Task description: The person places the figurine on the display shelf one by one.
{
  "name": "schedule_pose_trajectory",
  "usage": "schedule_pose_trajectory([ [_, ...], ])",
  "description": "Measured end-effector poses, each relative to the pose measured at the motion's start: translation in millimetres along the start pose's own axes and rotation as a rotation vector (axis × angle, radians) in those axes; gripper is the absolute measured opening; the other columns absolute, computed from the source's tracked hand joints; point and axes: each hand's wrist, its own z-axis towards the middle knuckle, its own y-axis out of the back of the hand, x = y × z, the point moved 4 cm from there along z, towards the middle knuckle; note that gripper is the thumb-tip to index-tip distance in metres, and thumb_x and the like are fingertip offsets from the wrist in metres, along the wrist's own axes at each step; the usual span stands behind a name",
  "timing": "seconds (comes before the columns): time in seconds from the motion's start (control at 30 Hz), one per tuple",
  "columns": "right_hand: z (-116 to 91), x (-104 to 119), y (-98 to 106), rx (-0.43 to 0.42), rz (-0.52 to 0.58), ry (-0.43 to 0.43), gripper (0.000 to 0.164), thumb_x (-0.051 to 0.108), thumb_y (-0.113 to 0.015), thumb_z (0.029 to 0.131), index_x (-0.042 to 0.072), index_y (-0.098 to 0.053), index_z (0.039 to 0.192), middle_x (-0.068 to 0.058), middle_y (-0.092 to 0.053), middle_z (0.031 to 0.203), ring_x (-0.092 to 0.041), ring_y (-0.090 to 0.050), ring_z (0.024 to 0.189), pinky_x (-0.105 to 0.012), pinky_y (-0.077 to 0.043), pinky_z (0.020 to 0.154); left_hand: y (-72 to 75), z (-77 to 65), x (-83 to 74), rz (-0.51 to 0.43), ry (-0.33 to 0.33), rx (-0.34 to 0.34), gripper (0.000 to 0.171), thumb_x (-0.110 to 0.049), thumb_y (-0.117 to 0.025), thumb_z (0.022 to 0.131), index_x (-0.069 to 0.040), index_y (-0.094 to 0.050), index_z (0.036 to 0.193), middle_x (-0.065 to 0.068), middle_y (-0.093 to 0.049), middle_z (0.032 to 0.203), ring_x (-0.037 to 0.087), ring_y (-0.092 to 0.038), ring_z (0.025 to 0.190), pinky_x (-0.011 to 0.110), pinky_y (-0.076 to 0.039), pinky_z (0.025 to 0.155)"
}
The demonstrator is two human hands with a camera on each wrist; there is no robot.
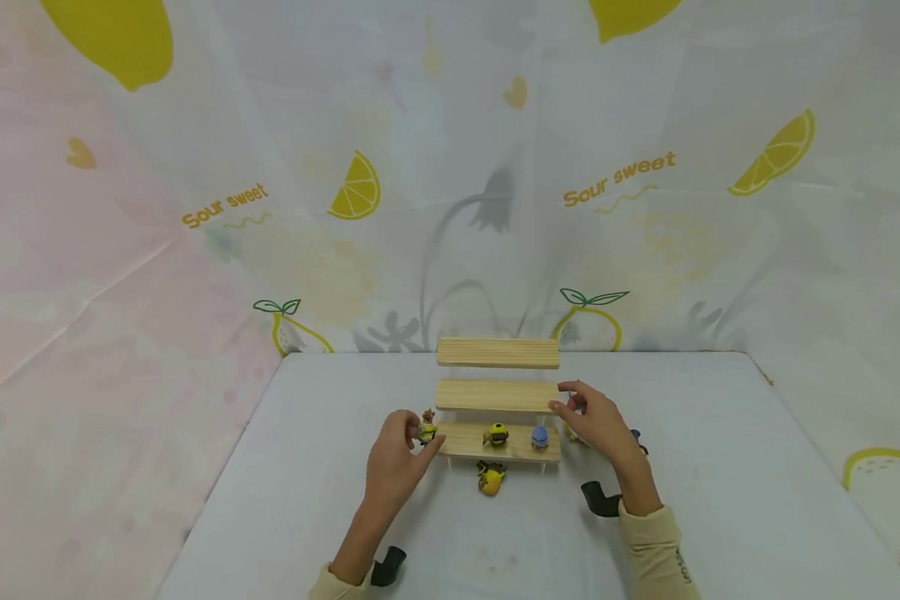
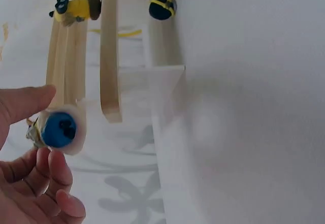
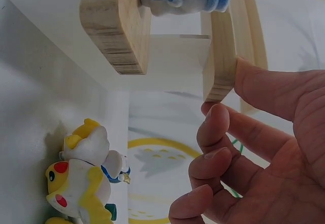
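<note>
A three-tier wooden display stand with a top shelf (image 1: 498, 352), middle shelf (image 1: 497, 395) and bottom shelf (image 1: 465, 437) is in the middle. My left hand (image 1: 393, 458) pinches a small figurine (image 1: 427, 428) at the bottom shelf's left end; in the left wrist view its round blue underside (image 2: 58, 130) faces the camera. With thumb and index finger, my right hand (image 1: 600, 429) grips the right end of the middle shelf (image 3: 221, 64). On the bottom shelf stand a yellow and black figurine (image 1: 497, 434) and a blue-capped figurine (image 1: 540, 437).
A yellow and brown figurine (image 1: 491, 479) lies in front of the stand on the white table (image 1: 307, 392). More figurines, one a yellow and white toy (image 3: 78, 188), lie right of the stand, partly behind my right hand. A lemon-print cloth (image 1: 450, 125) hangs behind.
</note>
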Motion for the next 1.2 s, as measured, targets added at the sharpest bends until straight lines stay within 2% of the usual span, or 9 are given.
schedule_pose_trajectory([
  [0.13, 0, -1, 1, -0.003, 0.005, -0.003, 0.04, 0.026, -0.065, 0.089, 0.0, -0.057, 0.119, -0.004, -0.052, 0.079, -0.018, -0.045, 0.068, -0.03, -0.037, 0.058, -10.8, 2.4, -5.8, -0.016, 0.088, -0.09, 0.041, -0.029, -0.081, 0.073, -0.009, -0.052, 0.096, -0.002, -0.047, 0.08, 0.008, -0.046, 0.067, 0.023, -0.041, 0.054],
  [0.23, 0, -1, 0, -0.002, 0.009, -0.003, 0.041, 0.027, -0.065, 0.089, -0.001, -0.057, 0.119, -0.004, -0.053, 0.08, -0.017, -0.045, 0.068, -0.03, -0.037, 0.058, -18.0, 1.9, -10.4, 0.001, 0.112, -0.146, 0.042, -0.03, -0.08, 0.074, -0.008, -0.052, 0.096, -0.001, -0.048, 0.081, 0.009, -0.046, 0.067, 0.024, -0.041, 0.054],
  [0.37, 0, 0, 0, 0.0, 0.016, -0.002, 0.041, 0.027, -0.065, 0.089, -0.001, -0.057, 0.119, -0.004, -0.053, 0.079, -0.017, -0.045, 0.068, -0.03, -0.038, 0.058, -27.2, -0.7, -14.4, 0.065, 0.058, -0.218, 0.043, -0.033, -0.08, 0.073, -0.006, -0.053, 0.094, 0.001, -0.049, 0.079, 0.01, -0.046, 0.065, 0.025, -0.041, 0.052],
  [0.5, 0, 0, 0, -0.004, 0.02, -0.004, 0.041, 0.026, -0.065, 0.089, 0.0, -0.057, 0.119, -0.004, -0.053, 0.079, -0.017, -0.045, 0.067, -0.03, -0.037, 0.057, -35.9, -3.8, -17.6, 0.142, -0.018, -0.248, 0.045, -0.034, -0.081, 0.071, -0.005, -0.053, 0.091, 0.003, -0.05, 0.081, 0.012, -0.048, 0.066, 0.027, -0.043, 0.053],
  [0.67, 0, 0, 0, -0.004, 0.013, -0.003, 0.041, 0.026, -0.064, 0.089, 0.0, -0.057, 0.12, -0.004, -0.052, 0.079, -0.017, -0.044, 0.066, -0.029, -0.038, 0.056, -40.5, -5.0, -21.6, 0.195, -0.042, -0.225, 0.046, -0.033, -0.082, 0.071, -0.005, -0.052, 0.09, 0.004, -0.047, 0.085, 0.015, -0.045, 0.07, 0.028, -0.042, 0.056],
  [0.83, -1, 0, 0, -0.006, 0.011, -0.004, 0.04, 0.025, -0.064, 0.089, 0.0, -0.057, 0.12, -0.004, -0.052, 0.079, -0.017, -0.044, 0.067, -0.03, -0.037, 0.056, -39.1, -5.6, -24.1, 0.169, 0.002, -0.158, 0.052, -0.037, -0.083, 0.069, -0.005, -0.048, 0.091, 0.004, -0.044, 0.088, 0.015, -0.041, 0.073, 0.026, -0.04, 0.057],
  [1.07, 0, 0, 1, -0.008, 0.012, 0.005, 0.041, 0.027, -0.064, 0.089, -0.001, -0.057, 0.119, -0.004, -0.052, 0.078, -0.017, -0.044, 0.066, -0.03, -0.037, 0.057, -39.0, -5.0, -22.0, 0.122, 0.099, -0.056, 0.056, -0.04, -0.083, 0.067, -0.007, -0.044, 0.092, 0.001, -0.042, 0.078, 0.012, -0.039, 0.068, 0.023, -0.035, 0.052],
  [1.2, 0, -1, 0, -0.011, 0.011, 0.01, 0.042, 0.027, -0.065, 0.089, -0.001, -0.057, 0.119, -0.004, -0.053, 0.078, -0.017, -0.044, 0.066, -0.03, -0.037, 0.057, -39.7, -4.6, -20.6, 0.121, 0.103, -0.026, 0.058, -0.042, -0.082, 0.066, -0.008, -0.045, 0.093, 0.0, -0.043, 0.077, 0.012, -0.04, 0.066, 0.023, -0.035, 0.052],
])
